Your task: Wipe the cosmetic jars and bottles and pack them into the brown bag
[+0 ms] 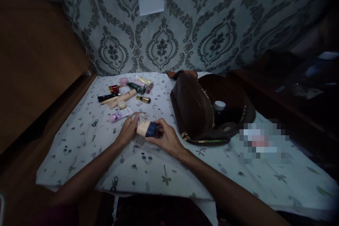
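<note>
Beige bottle [143, 128] lies between my hands, the fingers of my right hand [169, 140] closed on its dark blue cap [152, 130], probably because that end leaves the body uncovered. My left hand [128, 129] curls by the other end, its grip hard to tell; cosmetics [124, 98] spread beyond those fingertips, the brown bag [189, 106] gaping to the right, both seemingly placed within reach.

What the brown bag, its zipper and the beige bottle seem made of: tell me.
Brown bag: perhaps leather or imitation leather; smooth, dull sheen. Zipper: probably metal; shiny gold-coloured glints. Beige bottle: likely plastic; smooth, evenly coloured body, though glass is possible.
</note>
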`<state>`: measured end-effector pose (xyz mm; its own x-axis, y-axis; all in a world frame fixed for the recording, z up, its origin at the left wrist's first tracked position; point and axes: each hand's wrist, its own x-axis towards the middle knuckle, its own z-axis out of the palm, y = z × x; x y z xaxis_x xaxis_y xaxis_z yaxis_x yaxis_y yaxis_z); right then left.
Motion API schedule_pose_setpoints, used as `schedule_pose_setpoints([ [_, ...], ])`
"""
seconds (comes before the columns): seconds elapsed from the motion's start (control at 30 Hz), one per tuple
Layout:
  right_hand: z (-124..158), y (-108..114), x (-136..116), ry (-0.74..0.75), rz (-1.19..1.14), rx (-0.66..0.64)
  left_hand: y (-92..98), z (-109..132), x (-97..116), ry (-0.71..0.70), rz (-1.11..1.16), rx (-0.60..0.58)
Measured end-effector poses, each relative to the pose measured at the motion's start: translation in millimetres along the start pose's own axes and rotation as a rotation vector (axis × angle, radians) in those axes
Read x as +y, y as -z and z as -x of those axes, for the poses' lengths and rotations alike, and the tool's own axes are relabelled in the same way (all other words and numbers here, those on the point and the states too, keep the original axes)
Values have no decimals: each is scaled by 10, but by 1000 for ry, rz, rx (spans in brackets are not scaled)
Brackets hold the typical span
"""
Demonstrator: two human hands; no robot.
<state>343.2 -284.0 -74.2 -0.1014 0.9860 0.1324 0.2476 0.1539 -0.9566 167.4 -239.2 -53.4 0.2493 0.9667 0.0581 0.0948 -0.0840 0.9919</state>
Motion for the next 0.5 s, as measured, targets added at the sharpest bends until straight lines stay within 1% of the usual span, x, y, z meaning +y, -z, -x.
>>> schedule_pose_setpoints([
  [0.07,-14,-8,5,-57,-19,29,14,39,27,-173,-163,-27],
  [0.13,-35,-9,27,-83,-43,75,30,65,31,-418,-355,-77],
  [0.2,-63,-7,61,-98,-145,95,43,70,12,-676,-506,-147],
  [0.27,-87,-7,95,-140,-299,60,50,62,-16,-872,-629,-210],
  [0.3,-96,-8,107,-170,-374,24,52,57,-27,-926,-673,-223],
  [0.33,-100,-10,114,-198,-437,-12,54,54,-34,-940,-703,-221],
  [0.37,-101,-12,113,-219,-483,-39,56,54,-35,-918,-715,-211],
  [0.4,-97,-14,105,-231,-522,-56,57,57,-32,-864,-709,-192],
  [0.43,-90,-16,91,-234,-562,-66,57,64,-24,-783,-686,-164],
  [0.5,-74,-19,52,-229,-651,-73,50,83,-3,-571,-594,-100],
])
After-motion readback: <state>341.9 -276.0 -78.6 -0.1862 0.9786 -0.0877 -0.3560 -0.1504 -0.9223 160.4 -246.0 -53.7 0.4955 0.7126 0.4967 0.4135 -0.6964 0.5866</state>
